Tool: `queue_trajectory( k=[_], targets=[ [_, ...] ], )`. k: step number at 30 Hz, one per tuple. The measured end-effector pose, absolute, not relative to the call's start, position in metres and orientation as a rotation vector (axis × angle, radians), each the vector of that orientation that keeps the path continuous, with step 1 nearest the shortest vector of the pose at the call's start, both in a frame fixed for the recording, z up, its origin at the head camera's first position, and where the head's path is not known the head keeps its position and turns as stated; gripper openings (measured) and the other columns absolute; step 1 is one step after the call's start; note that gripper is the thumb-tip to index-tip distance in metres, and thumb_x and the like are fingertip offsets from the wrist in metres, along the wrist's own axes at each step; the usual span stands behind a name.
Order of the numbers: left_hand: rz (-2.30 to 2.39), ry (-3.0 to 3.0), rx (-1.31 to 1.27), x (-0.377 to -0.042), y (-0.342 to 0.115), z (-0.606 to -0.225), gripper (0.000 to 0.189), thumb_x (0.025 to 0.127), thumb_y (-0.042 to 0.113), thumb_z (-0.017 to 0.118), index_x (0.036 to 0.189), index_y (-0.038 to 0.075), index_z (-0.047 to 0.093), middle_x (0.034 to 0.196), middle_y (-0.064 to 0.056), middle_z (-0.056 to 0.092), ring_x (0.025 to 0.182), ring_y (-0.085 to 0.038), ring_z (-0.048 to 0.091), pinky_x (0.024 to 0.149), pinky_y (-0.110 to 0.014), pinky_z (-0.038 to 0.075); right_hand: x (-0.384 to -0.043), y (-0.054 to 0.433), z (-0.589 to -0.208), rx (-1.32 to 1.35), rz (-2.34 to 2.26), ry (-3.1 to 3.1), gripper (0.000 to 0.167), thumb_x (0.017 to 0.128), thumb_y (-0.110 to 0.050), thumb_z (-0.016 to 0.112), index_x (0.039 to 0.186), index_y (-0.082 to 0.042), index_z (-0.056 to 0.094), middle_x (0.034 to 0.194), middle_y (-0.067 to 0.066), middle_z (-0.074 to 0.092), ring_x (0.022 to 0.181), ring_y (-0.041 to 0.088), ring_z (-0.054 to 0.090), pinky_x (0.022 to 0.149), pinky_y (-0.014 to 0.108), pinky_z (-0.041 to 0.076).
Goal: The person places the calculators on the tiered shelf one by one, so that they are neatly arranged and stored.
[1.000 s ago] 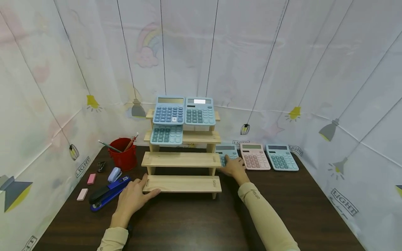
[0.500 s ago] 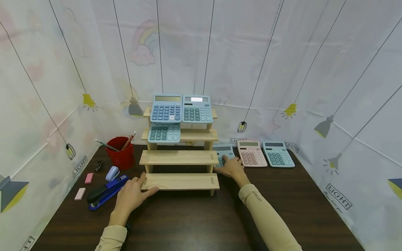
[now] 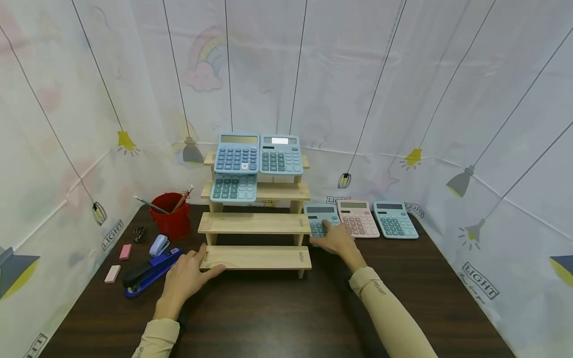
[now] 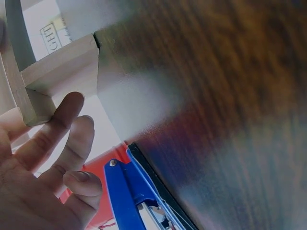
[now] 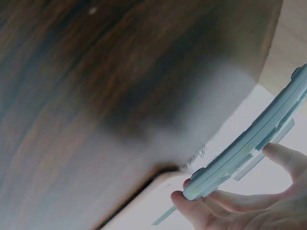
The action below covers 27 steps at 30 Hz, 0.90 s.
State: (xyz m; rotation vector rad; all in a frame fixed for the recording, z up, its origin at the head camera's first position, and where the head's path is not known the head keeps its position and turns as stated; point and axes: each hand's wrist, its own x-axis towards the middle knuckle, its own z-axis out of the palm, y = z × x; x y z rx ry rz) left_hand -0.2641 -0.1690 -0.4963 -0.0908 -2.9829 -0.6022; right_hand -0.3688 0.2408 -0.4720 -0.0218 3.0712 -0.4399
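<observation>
1. Fingers of the right hand (image 3: pixel 334 242) curl round the near edge of a teal calculator (image 3: pixel 320 218), thumb on the keys; the right-wrist view shows fingertips (image 5: pixel 192 205) under its lifted plastic edge (image 5: pixel 249 143).
2. That calculator sits at 3 o'clock of the wooden stepped shelf (image 3: pixel 256 224), just beside its right leg, leftmost in a row with a pink calculator (image 3: pixel 356 218) and a second teal calculator (image 3: pixel 394 220).
3. Left hand (image 3: pixel 185 276) lies flat with relaxed, slightly spread fingers (image 4: pixel 57 129); the thumb touches the left end of the lowest step, at 9 o'clock of the shelf.
4. Dark brown wood-grain table (image 3: pixel 286 313) carries everything; pale printed fabric (image 3: pixel 447 99) with lamp and rainbow motifs walls the space on three sides.
5. Pale, unpainted plank steps form the shelf; three flat rectangular calculators (image 3: pixel 257 156) lean on its upper two tiers.
6. At 9 o'clock stand a round red bucket (image 3: pixel 170 221) with pencils, a glossy blue-and-black stapler (image 3: pixel 149 271) just beside the left hand, and two pink erasers (image 3: pixel 118 262).
</observation>
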Motion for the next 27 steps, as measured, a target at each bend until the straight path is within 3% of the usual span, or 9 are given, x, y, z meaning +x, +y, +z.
queue_trajectory(
  k=[7, 10, 12, 20, 27],
  targets=[
    [-0.607, -2.979, -0.098, -0.266, -0.170, -0.497, 0.101, 0.083, 0.078, 0.057, 0.152, 0.006, 0.043, 0.124, -0.023, 0.064, 0.103, -0.038, 0.062, 0.078, -0.052, 0.054, -0.358, 0.252, -0.457, -0.079, -0.387, 3.104, 0.088, 0.087, -0.064, 0.059, 0.154, -0.011, 0.039, 0.141, 0.040, 0.049, 0.133, 0.064, 0.039, 0.109, 0.074, 0.030],
    [-0.608, -2.984, -0.095, -0.266, -0.170, -0.497, 0.100, 0.084, 0.077, 0.058, 0.153, 0.007, 0.042, 0.123, -0.022, 0.064, 0.100, -0.036, 0.061, 0.076, -0.051, 0.053, -0.354, 0.256, -0.450, -0.063, -0.365, 3.117, 0.088, 0.086, -0.065, 0.059, 0.154, -0.012, 0.040, 0.136, 0.041, 0.052, 0.124, 0.061, 0.049, 0.102, 0.071, 0.040],
    [-0.616, -2.989, -0.090, -0.265, -0.169, -0.497, 0.100, 0.084, 0.077, 0.058, 0.153, 0.007, 0.042, 0.124, -0.022, 0.064, 0.099, -0.035, 0.061, 0.075, -0.050, 0.053, -0.349, 0.258, -0.446, -0.065, -0.366, 3.130, 0.088, 0.086, -0.065, 0.059, 0.154, -0.012, 0.041, 0.135, 0.041, 0.053, 0.121, 0.061, 0.051, 0.102, 0.070, 0.040],
    [-0.621, -3.001, -0.084, -0.266, -0.169, -0.496, 0.100, 0.084, 0.077, 0.058, 0.153, 0.007, 0.041, 0.124, -0.023, 0.064, 0.099, -0.034, 0.060, 0.077, -0.050, 0.053, -0.334, 0.261, -0.431, 0.007, -0.408, 3.145, 0.089, 0.084, -0.066, 0.060, 0.155, -0.016, 0.039, 0.144, 0.045, 0.036, 0.127, 0.067, 0.039, 0.090, 0.078, 0.041],
    [-0.624, -3.004, -0.084, -0.267, -0.170, -0.496, 0.101, 0.083, 0.078, 0.058, 0.153, 0.007, 0.041, 0.123, -0.022, 0.064, 0.097, -0.033, 0.060, 0.075, -0.049, 0.053, -0.321, 0.265, -0.415, -0.002, -0.449, 3.193, 0.090, 0.084, -0.068, 0.058, 0.156, -0.018, 0.035, 0.147, 0.046, 0.029, 0.132, 0.068, 0.033, 0.091, 0.080, 0.040]
  ],
)
